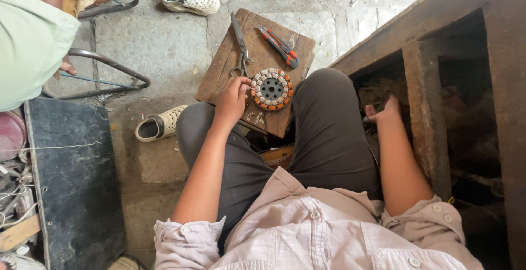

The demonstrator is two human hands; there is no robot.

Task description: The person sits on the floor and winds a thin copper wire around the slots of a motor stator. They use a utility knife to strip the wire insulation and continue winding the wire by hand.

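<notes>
A round motor stator point(271, 89) with orange and white windings lies on a small wooden board point(219, 78) between my knees. My left hand point(232, 99) rests against the stator's left rim, fingers curled on it. My right hand point(384, 112) reaches into a dark wooden compartment point(422, 100) on the right, fingers spread among debris; whether it holds anything is hidden. Scissors point(240, 45) and an orange-handled tool point(279, 46) lie on the board beyond the stator.
Two pale clogs, one point(192, 0) at the top and one point(159, 125) by my left knee, sit on the concrete floor. Another person in a green shirt point(27, 34) sits at upper left. A black panel point(71, 182) lies at left.
</notes>
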